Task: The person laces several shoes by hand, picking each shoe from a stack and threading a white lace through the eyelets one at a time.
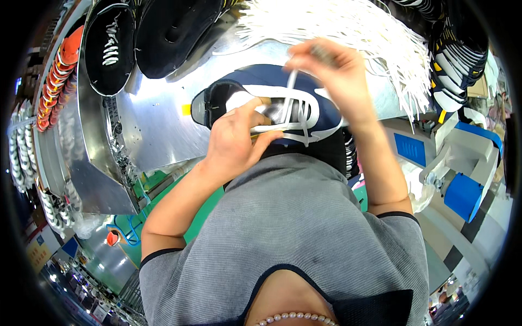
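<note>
Metal table (pixel 157 125): bearing a heap of laces (pixel 331 27).
Navy shoe (pixel 261 76): lying on the table, toe pointing right.
Left hand (pixel 234 136): touching the shoe's lacing opening (pixel 272 113); I cannot tell whether it is gripping.
Right hand (pixel 340 73): hovering above the shoe, fingertips clamping a white lace (pixel 292 81).

the left forearm (pixel 187 193) angles inward, its left hand (pixel 234 138) curled with thumb extended; the right hand (pixel 334 68), blurred, pinches farther forward.
</note>
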### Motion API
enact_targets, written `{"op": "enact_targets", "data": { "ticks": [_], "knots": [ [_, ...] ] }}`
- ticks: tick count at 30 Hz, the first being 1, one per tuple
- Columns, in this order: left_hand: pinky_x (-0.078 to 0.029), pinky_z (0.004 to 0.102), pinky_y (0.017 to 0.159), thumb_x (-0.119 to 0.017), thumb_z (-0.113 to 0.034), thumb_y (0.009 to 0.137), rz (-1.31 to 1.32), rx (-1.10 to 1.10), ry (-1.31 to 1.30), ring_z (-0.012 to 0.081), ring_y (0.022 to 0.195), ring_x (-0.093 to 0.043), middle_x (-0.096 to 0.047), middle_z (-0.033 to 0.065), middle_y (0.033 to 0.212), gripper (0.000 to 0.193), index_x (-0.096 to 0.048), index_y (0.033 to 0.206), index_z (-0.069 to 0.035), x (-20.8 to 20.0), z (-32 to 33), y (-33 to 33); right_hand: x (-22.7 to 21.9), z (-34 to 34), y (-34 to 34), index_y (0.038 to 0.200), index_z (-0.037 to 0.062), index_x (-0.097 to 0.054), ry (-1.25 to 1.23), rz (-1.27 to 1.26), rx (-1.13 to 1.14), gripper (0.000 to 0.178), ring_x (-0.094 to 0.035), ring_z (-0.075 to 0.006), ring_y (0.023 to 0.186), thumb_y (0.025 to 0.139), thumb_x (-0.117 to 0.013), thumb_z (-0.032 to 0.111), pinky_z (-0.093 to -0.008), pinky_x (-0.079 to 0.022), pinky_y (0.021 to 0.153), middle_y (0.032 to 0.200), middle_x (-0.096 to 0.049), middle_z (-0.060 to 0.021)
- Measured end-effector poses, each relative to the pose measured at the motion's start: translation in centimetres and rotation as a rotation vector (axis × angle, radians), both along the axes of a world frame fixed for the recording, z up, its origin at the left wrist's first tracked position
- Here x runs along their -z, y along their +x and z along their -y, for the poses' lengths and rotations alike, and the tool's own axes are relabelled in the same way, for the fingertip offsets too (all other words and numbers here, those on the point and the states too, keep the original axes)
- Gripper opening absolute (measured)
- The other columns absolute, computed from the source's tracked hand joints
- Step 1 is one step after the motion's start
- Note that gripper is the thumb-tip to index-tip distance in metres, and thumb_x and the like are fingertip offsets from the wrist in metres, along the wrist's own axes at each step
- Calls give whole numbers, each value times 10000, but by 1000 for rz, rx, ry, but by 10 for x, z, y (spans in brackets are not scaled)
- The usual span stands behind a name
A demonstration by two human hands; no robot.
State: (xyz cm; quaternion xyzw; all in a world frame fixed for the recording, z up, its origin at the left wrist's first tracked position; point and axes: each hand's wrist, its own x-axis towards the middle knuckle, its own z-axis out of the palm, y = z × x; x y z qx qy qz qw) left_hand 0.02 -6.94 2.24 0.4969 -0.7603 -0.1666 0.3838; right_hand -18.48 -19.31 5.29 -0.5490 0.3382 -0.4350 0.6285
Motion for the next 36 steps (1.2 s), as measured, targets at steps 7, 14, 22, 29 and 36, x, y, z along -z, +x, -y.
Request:
{"op": "enact_targets", "data": {
  "ticks": [7, 14, 22, 29, 36],
  "knots": [
    [-490, 316, 620, -770, -287, 854, -267, -380, 578, 168, 607, -613, -644, 76, 703, 581, -492, 1284, -12, -30, 17, -9, 31, -23, 15, 974, -27, -723, 61, -215, -110, 140, -680, -106, 836, 851, -742, 37, -234, -536, 789, 866, -729, -66],
    [-523, 237, 791, -769, -28, 816, -388, -414, 527, 92, 899, -647, -674, 81, 1068, 441, -559, 1203, -3, -22, 19, -18, 30, -38, 12, 1093, 12, -695, -61, -111, 39, 301, -622, -86, 692, 851, -773, 173, -253, -510, 642, 822, -705, -52],
    [-526, 309, 730, -767, -74, 759, -455, -453, 466, 165, 729, -658, -706, 83, 986, 421, -598, 1144, -51, -12, 17, -20, 7, -55, -19, 1012, 9, -569, -240, -612, -130, 105, -592, -81, 687, 992, -587, 110, -228, -443, 623, 721, -628, -39],
    [-535, 294, 708, -735, -34, 783, -318, -417, 365, 144, 763, -679, -708, 92, 954, 409, -591, 1165, -53, -6, 17, -18, 10, -51, -12, 991, 38, -557, -333, -740, -134, 159, -667, -315, 679, 937, -636, 164, -403, -492, 601, 728, -675, -117],
    [-531, 265, 681, -711, -27, 814, -501, -464, 422, 116, 738, -686, -716, 87, 833, 419, -558, 1204, -35, -15, 17, -21, 2, -48, -11, 1040, 19, -570, -367, -701, -96, 158, -668, -203, 665, 934, -655, 99, -296, -486, 594, 751, -688, -93]
  ]
}}
